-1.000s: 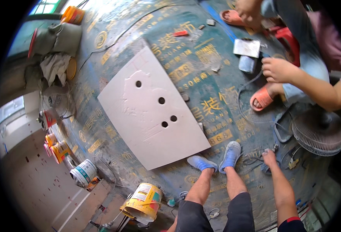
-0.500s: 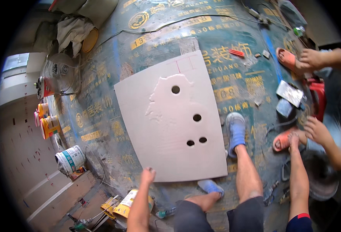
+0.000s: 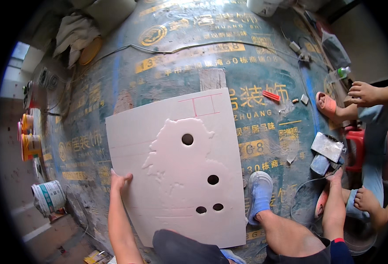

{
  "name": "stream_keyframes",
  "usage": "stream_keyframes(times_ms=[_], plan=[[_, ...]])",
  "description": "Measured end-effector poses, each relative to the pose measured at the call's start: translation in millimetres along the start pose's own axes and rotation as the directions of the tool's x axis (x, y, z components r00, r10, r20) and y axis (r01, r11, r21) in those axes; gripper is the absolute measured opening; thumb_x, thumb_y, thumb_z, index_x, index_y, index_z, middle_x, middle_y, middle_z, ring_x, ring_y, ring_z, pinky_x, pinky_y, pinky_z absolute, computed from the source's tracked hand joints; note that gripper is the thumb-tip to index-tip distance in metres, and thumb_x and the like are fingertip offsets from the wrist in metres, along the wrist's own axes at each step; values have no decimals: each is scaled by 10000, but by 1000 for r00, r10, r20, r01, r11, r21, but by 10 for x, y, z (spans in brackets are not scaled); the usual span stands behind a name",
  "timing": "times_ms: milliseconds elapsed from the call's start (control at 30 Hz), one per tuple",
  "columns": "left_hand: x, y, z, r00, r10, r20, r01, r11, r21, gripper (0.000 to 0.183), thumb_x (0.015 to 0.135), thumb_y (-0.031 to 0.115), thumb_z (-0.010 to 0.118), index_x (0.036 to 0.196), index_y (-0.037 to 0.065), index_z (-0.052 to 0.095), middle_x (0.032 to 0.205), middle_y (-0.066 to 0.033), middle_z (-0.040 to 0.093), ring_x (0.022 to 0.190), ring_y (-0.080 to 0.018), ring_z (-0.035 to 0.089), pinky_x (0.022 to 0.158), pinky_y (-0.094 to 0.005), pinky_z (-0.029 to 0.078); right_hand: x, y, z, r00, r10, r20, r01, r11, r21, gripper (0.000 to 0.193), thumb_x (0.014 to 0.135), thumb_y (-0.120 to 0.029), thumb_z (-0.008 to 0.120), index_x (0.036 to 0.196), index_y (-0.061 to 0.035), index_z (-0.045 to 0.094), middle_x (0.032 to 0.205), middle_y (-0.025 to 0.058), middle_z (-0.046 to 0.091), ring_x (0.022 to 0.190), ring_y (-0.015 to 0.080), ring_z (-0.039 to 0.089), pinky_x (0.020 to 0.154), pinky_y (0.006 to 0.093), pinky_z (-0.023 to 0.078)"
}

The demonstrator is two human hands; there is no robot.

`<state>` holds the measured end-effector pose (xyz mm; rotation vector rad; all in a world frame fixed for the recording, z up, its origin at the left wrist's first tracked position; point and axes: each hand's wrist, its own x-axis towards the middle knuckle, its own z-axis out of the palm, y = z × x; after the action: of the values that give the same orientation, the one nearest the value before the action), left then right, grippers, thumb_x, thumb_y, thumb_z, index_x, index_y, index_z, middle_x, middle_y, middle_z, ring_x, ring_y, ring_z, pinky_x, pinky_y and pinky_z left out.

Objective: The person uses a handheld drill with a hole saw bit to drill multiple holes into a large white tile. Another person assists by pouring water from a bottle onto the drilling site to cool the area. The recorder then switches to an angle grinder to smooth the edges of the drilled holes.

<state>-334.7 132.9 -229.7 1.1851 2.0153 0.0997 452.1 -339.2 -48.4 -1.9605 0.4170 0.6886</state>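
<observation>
A large white board (image 3: pixel 172 189) lies on the covered floor before me, with several round holes and a raised, wet-looking pinkish-white patch (image 3: pixel 176 136) around the topmost hole. Red lines are drawn near its far edge. My left hand (image 3: pixel 122 179) grips the board's left edge, thumb over the top face; the other fingers are partly hidden. Far to the right, my right hand (image 3: pixel 334 175) reaches down beside a blue block-like thing (image 3: pixel 319 164) and a silvery rectangular thing (image 3: pixel 328 147). Its fingers are too hidden to show whether they hold anything.
A co-worker's hands (image 3: pixel 366 200) and orange sandal (image 3: pixel 326 104) are at the right, by a red stool (image 3: pixel 355 149). My blue shoe (image 3: pixel 260 193) stands beside the board. A cable (image 3: pixel 172 52) crosses the far floor; a white bucket (image 3: pixel 49 197) lies at the left.
My left hand has moved from the board's near-left corner farther up its left edge. My right hand has come close to the blue and silvery things. The whole view has shifted.
</observation>
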Motion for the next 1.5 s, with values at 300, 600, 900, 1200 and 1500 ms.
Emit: stream_keyframes(times_ms=[300,600,900,1200,1500], plan=[[-445,417,-96,957,-217,-195,246,959,139,1295,622,510,948,1563,-64,268,1507,-286,492,1420,-416,462,1203,-501,334,-312,-259,297,981,-90,172,77,994,76,240,879,-286,624,917,-73,726,830,71,683,837,258,645,879,506,521],[-392,84,-173,965,-191,-179,190,981,-28,1186,640,456,933,1521,-53,323,1474,-264,536,1404,-421,479,1227,-538,257,-496,-390,1443,936,-86,341,41,990,137,259,873,-297,624,944,-69,721,806,51,669,820,254,638,886,534,524],[116,-541,-421,993,-48,-110,37,994,-102,1055,845,651,704,1555,-35,332,1496,-263,514,1434,-399,455,1208,-527,295,-869,-569,2144,875,-79,478,-26,978,209,281,866,-308,624,971,-64,716,782,32,655,804,249,630,893,561,526],[138,-1401,-447,958,-246,-147,268,951,156,1110,931,856,251,1598,-32,257,1710,-230,69,1587,-377,67,1243,-616,93,-1634,-1181,2180,626,-2,780,-48,998,41,527,767,-390,659,1122,-2,692,988,150,709,931,330,662,894,471,557],[48,-1237,-609,971,-203,126,194,978,74,1327,800,768,697,1566,-157,134,1687,-311,-45,1592,-345,-44,1278,-437,79,-1859,-1075,3388,533,-204,821,239,967,85,321,731,-17,588,1049,6,617,824,55,615,624,146,544,625,301,494]])
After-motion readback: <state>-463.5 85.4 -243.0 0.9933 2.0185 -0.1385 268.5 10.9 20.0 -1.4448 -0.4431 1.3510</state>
